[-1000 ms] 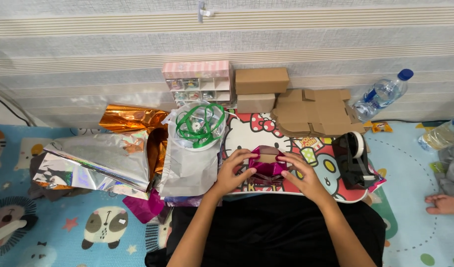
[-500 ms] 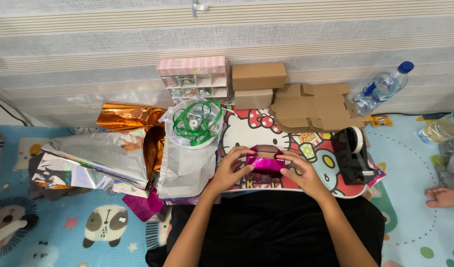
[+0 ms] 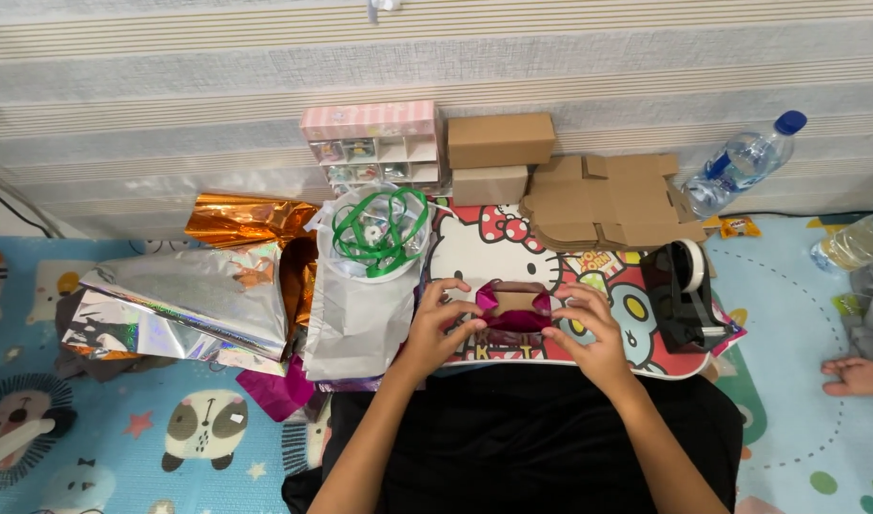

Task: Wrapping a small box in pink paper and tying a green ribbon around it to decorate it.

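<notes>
**Two hands folding magenta foil around a small box**

A person is sitting on a cartoon play mat, working over a printed lap board. The left hand and right hand are gripping a small cardboard box half wrapped in magenta foil, fingers pinching the foil at both ends near the board's near edge. Just right, a black tape dispenser is standing on the board. To the left, silver foil sheets and a tub of green ribbon are lying. Farther off, brown boxes, a pink drawer organiser and a water bottle are resting against the wall.
</notes>
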